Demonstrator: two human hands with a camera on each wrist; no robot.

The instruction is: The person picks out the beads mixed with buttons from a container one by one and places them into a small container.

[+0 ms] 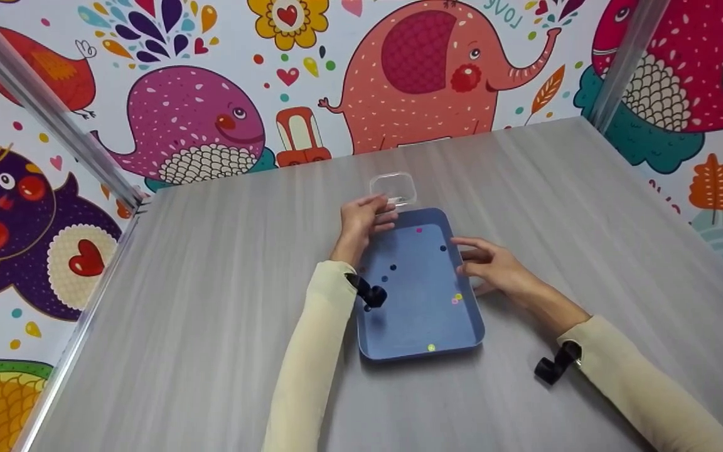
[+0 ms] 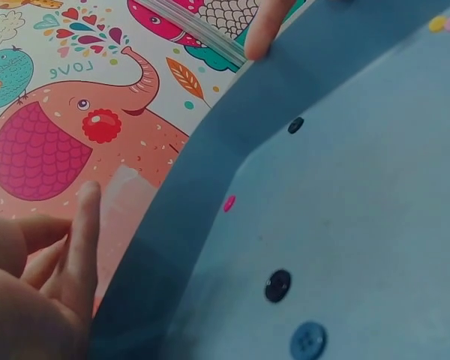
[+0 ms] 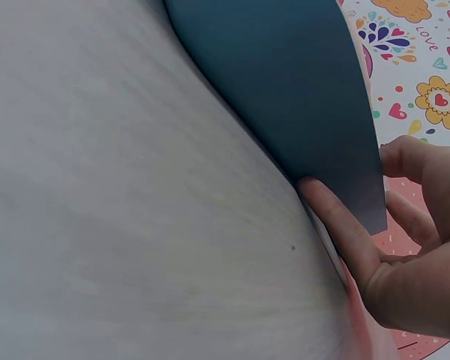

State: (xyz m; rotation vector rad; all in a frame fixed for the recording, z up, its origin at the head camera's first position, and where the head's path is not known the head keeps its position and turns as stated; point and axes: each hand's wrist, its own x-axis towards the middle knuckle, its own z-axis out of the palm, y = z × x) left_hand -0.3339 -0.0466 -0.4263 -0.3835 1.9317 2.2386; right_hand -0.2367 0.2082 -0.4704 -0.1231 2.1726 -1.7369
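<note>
A blue rectangular tray [image 1: 412, 326] lies on the table with small buttons scattered on its floor. Among them are a black button [image 2: 278, 286], a blue button [image 2: 315, 330] and a pink button [image 2: 229, 203]. My left hand [image 1: 364, 221] is at the tray's far left corner with nothing visible in its fingers, which are loosely bent. Just beyond it stands a small clear plastic container [image 1: 394, 188]. On the opposite side, my right hand [image 1: 490, 267] touches the tray's outer right wall, one fingertip low near the table and another near the rim.
Yellow buttons [image 1: 431, 347] lie toward the tray's near edge and right wall. The grey table [image 1: 223, 301] ends at walls covered in cartoon animals, with metal posts [image 1: 625, 69] at the corners. Black wrist cameras [image 1: 553, 367] stick out from both sleeves.
</note>
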